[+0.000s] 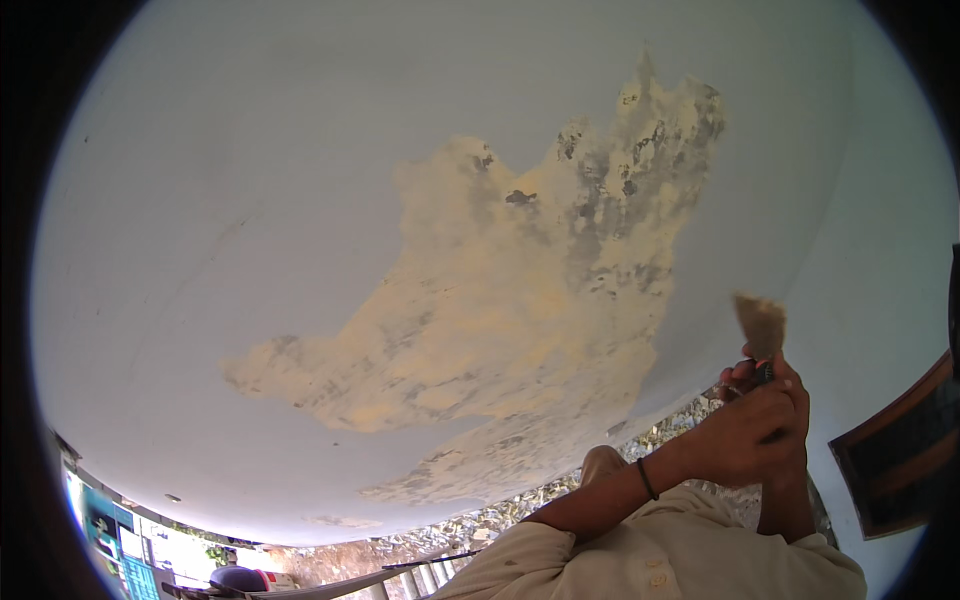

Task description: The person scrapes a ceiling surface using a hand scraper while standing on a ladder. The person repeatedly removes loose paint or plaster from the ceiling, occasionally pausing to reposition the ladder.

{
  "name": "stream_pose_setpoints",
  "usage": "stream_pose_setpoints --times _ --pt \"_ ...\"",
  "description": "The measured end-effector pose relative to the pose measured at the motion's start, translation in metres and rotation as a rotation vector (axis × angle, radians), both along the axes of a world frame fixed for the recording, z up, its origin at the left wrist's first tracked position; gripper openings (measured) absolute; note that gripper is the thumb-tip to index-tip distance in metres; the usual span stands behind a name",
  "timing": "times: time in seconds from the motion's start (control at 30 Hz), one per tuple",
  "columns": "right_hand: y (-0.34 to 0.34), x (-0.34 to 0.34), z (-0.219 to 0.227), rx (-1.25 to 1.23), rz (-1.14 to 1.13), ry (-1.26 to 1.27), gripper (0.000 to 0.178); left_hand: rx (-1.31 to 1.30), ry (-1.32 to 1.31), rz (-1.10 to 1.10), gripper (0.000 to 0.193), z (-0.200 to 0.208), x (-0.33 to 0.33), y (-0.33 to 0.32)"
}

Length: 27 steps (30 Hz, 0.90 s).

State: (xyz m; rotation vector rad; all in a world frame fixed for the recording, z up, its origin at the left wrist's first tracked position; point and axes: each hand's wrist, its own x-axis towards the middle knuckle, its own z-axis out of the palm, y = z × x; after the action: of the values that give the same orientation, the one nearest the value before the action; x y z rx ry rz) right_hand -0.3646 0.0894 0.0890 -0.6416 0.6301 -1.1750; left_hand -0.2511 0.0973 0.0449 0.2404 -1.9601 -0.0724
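Note:
At the right, my two hands are close together in front of the pale wall. A putty knife point(762, 322) with a flared, tan-smeared blade points upward, and a bit of its dark handle point(765, 373) shows between fingers. My right hand point(788, 385) is closed around that handle. Across it lies my left hand point(745, 435), its fingers curled and partly hidden, so what they grip cannot be made out. A black band point(647, 480) circles my left wrist. The blade is apart from the large patch point(520, 290) of yellowish, flaking surface on the wall.
The pale wall point(250, 180) fills most of the view. A dark wood-framed panel point(895, 450) stands at the right edge. Littered ground point(520, 508) runs along the wall's foot. At lower left are a blue-green structure point(135, 560) and a dark rounded object point(238, 578).

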Motion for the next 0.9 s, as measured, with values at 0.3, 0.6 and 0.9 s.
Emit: stream_pose_setpoints --times 0.3,0.6,0.9 --pt "-0.01 -0.013 -0.044 -0.029 0.04 0.198 0.027 -0.262 0.204 1.16 0.053 0.04 0.124 -0.034" --pt "-0.004 0.007 -0.063 0.049 0.111 0.064 0.008 -0.206 -0.096 1.777 0.086 0.089 0.234 -0.073" --pt "-0.023 0.024 -0.073 -0.074 0.354 0.095 0.015 -0.368 -0.319 1.854 0.077 0.099 0.258 -0.063"
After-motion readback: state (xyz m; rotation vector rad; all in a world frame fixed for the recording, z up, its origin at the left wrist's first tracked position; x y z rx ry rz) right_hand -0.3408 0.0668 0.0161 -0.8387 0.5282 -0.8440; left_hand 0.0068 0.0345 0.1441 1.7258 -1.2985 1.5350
